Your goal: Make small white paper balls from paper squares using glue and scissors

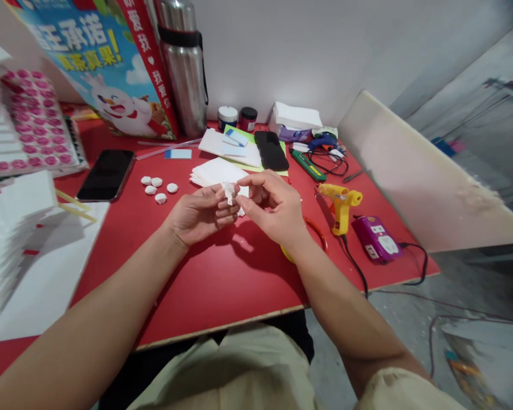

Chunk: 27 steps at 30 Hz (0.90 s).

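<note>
Leftmost, stacks of white foam pieces [12, 228] stand at the edge of the red table [222, 279], with a sheet of pink dots [38, 122] behind them. Next comes a black phone [106, 173] lying face up, then 4 small white discs [158, 188] in a loose cluster just beside it. Behind these, a colourful printed box [106, 68] and a steel flask [183, 68] stand against the wall. Over the middle of the table the left hand [200, 213] is curled palm up, its thumb and fingers clenched on a small white wad [229, 192] held above the tabletop. The right hand [273, 208] meets it from the other side, thumb and forefinger pinching the wad's right edge, the other fingers bent and loose. A pile of white squares [216, 171] lies just behind the hands. Further right, a second black phone [271, 151] rests on paper. A yellow glue gun [341, 205] stands upright near a purple power strip [376, 239].
</note>
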Each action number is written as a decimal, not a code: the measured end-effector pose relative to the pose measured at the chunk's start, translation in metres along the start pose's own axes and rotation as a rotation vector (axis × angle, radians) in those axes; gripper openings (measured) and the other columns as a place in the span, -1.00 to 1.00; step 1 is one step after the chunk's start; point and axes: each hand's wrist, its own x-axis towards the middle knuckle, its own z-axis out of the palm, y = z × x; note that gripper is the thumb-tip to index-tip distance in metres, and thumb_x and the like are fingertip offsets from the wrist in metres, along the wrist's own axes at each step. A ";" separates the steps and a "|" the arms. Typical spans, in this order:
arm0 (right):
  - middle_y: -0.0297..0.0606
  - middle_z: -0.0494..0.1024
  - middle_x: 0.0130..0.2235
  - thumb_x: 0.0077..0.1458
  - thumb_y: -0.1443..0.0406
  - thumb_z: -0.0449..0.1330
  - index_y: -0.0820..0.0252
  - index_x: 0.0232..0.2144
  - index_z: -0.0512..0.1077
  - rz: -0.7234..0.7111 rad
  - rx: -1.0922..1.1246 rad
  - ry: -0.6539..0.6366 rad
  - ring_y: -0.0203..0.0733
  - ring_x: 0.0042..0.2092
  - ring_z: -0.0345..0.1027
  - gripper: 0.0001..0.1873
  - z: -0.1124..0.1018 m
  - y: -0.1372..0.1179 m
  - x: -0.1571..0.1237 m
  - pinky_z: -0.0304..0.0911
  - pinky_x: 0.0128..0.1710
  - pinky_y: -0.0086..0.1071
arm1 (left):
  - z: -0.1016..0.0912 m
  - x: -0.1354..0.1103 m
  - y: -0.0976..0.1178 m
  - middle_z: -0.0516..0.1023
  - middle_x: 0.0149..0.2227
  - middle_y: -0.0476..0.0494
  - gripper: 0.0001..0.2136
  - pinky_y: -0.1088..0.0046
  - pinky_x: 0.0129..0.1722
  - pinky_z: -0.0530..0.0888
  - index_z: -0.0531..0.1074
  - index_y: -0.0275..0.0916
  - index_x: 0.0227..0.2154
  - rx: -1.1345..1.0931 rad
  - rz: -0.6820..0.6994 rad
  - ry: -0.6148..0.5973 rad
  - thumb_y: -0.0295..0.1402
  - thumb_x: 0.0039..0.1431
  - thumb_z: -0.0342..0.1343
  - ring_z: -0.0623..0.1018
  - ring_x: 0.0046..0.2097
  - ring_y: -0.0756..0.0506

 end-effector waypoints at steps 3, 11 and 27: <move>-0.30 0.45 -0.24 0.24 0.20 0.26 0.12 -0.16 0.50 -0.022 -0.071 -0.011 -0.35 -0.42 0.25 -0.83 0.000 -0.001 0.000 0.28 -0.38 -0.39 | 0.001 0.002 -0.001 0.22 -0.50 -0.02 -0.78 0.45 -0.50 0.19 0.49 -0.25 -0.48 0.017 0.012 0.029 -0.33 -0.06 0.45 0.19 -0.48 0.03; -0.28 0.49 -0.19 0.26 0.26 0.22 0.15 -0.23 0.48 -0.034 -0.131 0.016 -0.40 -0.45 0.25 -0.92 0.004 0.002 0.001 0.28 -0.40 -0.42 | 0.005 0.004 -0.004 0.30 -0.53 0.03 -0.71 0.57 -0.46 0.29 0.57 -0.35 -0.33 0.081 -0.005 0.047 -0.30 -0.03 0.49 0.27 -0.49 0.09; -0.37 0.48 -0.44 0.20 0.26 0.23 0.15 -0.40 0.38 0.155 -0.107 0.027 -0.31 -0.43 0.29 -0.86 0.004 0.014 0.004 0.18 -0.41 -0.39 | 0.003 0.009 -0.013 0.42 -0.52 -0.04 -0.74 0.55 -0.46 0.39 0.62 -0.38 -0.23 0.162 0.125 0.066 -0.32 0.08 0.43 0.37 -0.46 0.05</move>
